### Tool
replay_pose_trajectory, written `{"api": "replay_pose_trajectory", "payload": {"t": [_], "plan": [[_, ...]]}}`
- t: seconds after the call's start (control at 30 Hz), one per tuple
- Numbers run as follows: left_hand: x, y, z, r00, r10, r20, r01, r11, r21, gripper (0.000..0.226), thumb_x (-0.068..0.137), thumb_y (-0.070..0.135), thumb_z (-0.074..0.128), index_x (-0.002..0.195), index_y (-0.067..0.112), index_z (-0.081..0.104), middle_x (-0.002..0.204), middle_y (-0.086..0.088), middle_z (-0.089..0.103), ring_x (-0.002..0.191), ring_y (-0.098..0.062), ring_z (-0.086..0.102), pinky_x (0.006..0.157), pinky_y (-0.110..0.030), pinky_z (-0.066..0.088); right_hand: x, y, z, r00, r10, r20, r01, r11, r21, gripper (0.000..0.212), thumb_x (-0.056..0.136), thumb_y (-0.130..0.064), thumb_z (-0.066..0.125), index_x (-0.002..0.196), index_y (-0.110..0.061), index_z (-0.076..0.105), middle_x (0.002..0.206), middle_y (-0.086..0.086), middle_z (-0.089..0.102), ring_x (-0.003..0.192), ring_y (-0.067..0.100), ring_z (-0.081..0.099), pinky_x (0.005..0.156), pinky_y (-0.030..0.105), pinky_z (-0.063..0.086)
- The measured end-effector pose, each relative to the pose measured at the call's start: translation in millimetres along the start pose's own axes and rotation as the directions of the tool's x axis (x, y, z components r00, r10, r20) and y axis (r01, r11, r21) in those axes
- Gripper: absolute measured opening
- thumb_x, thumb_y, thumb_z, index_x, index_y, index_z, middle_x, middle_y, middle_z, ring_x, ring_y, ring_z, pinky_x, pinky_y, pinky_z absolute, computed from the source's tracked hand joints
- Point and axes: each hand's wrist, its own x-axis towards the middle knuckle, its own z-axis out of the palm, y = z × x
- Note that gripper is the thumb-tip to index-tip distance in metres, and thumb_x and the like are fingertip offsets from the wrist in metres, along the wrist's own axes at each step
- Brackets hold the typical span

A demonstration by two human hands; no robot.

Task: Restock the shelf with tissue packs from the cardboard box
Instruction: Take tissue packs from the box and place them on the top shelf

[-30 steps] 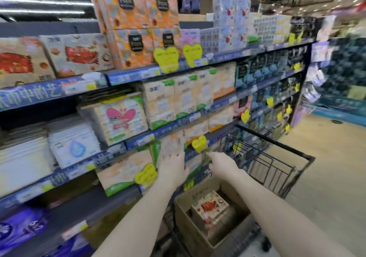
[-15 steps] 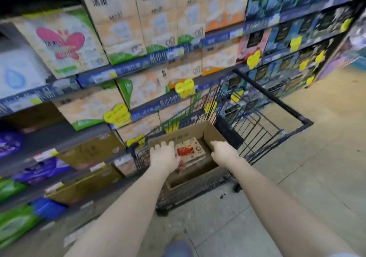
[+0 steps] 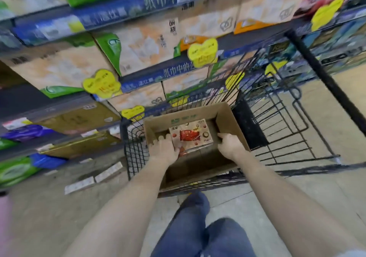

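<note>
Both hands lowered from shelf into cardboard box (image 3: pixel 229 126) in cart (image 3: pixel 281 118). Left hand (image 3: pixel 164 150), right hand (image 3: pixel 230 146) now closed on opposite ends of tissue pack (image 3: pixel 191 136), pack inside box. Grip established; lift toward shelf (image 3: pixel 59 106) judged next.

Our left hand (image 3: pixel 165 150) and right hand (image 3: pixel 229 146) grip opposite ends of a tissue pack (image 3: pixel 191 136) inside the cardboard box (image 3: pixel 230 126) in the shopping cart (image 3: pixel 287 118).
</note>
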Motion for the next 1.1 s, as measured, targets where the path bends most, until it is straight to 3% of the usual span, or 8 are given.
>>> {"api": "replay_pose_trajectory", "payload": {"t": [0.23,0.43,0.6,0.67,0.73,0.8,0.9,1.1], "plan": [[83,12,42,0.989,-0.087,0.119,0.105,0.983,-0.15,0.062,0.098,0.058,0.052,0.142,0.014,0.046,0.135,-0.017,0.057,0.125,-0.04,0.056,0.099,-0.049,0.048,96,14,10,0.993,0.004,0.115,-0.005,1.0,0.001,0.038,0.102,-0.018,0.054,0.139,-0.008,0.058,0.132,0.016,0.064,0.124,0.035,0.058,0.097,0.036,0.046],[141,21,84,0.955,-0.181,0.233,0.247,0.922,-0.298,0.055,0.106,0.035,0.05,0.153,0.014,0.035,0.149,-0.016,0.046,0.132,-0.037,0.051,0.106,-0.051,0.047,179,35,52,0.977,0.022,0.212,-0.04,0.996,0.08,0.034,0.105,-0.031,0.053,0.13,-0.009,0.062,0.1,0.005,0.065,0.083,0.019,0.06,0.069,0.028,0.045],[179,16,126,0.858,-0.379,0.348,0.513,0.583,-0.63,0.073,0.091,0.046,0.072,0.15,0.016,0.041,0.142,-0.004,0.057,0.13,-0.029,0.056,0.1,-0.033,0.044,217,48,85,0.964,0.063,0.258,-0.134,0.955,0.266,0.037,0.1,-0.032,0.061,0.136,-0.022,0.061,0.129,0.007,0.067,0.109,0.022,0.064,0.093,0.038,0.054],[187,16,137,0.839,-0.392,0.377,0.53,0.434,-0.728,0.073,0.088,0.044,0.078,0.149,0.02,0.046,0.141,-0.003,0.06,0.128,-0.026,0.059,0.103,-0.038,0.049,224,56,96,0.969,0.075,0.236,-0.156,0.926,0.343,0.035,0.098,-0.033,0.065,0.132,-0.03,0.062,0.124,0.0,0.069,0.109,0.018,0.064,0.098,0.044,0.055],[188,17,144,0.829,-0.397,0.394,0.523,0.299,-0.798,0.067,0.089,0.036,0.079,0.147,0.023,0.048,0.135,0.001,0.062,0.115,-0.019,0.064,0.084,-0.029,0.055,225,64,103,0.969,0.088,0.229,-0.192,0.856,0.481,0.029,0.094,-0.031,0.071,0.121,-0.039,0.064,0.109,-0.015,0.068,0.102,0.006,0.063,0.101,0.043,0.054],[186,18,147,0.829,-0.412,0.378,0.501,0.25,-0.828,0.057,0.09,0.028,0.079,0.14,0.027,0.051,0.123,0.006,0.062,0.103,-0.013,0.066,0.073,-0.023,0.054,225,71,104,0.965,0.104,0.242,-0.229,0.787,0.573,0.03,0.09,-0.03,0.076,0.117,-0.039,0.066,0.107,-0.019,0.068,0.106,0.004,0.063,0.104,0.043,0.052],[178,14,149,0.822,-0.427,0.378,0.489,0.189,-0.851,0.053,0.089,0.029,0.079,0.133,0.031,0.048,0.125,0.005,0.059,0.115,-0.022,0.065,0.096,-0.043,0.057,220,75,100,0.96,0.106,0.261,-0.252,0.737,0.627,0.033,0.089,-0.028,0.077,0.12,-0.038,0.068,0.12,-0.013,0.07,0.117,0.009,0.06,0.107,0.044,0.047],[162,2,139,0.826,-0.362,0.432,0.492,0.09,-0.866,0.094,0.088,0.032,0.081,0.16,0.03,0.022,0.135,0.003,0.051,0.112,-0.021,0.061,0.097,-0.044,0.054,220,74,93,0.947,0.043,0.318,-0.264,0.669,0.695,0.034,0.09,-0.025,0.077,0.123,-0.03,0.069,0.119,-0.011,0.07,0.116,0.008,0.062,0.101,0.035,0.049]]}}
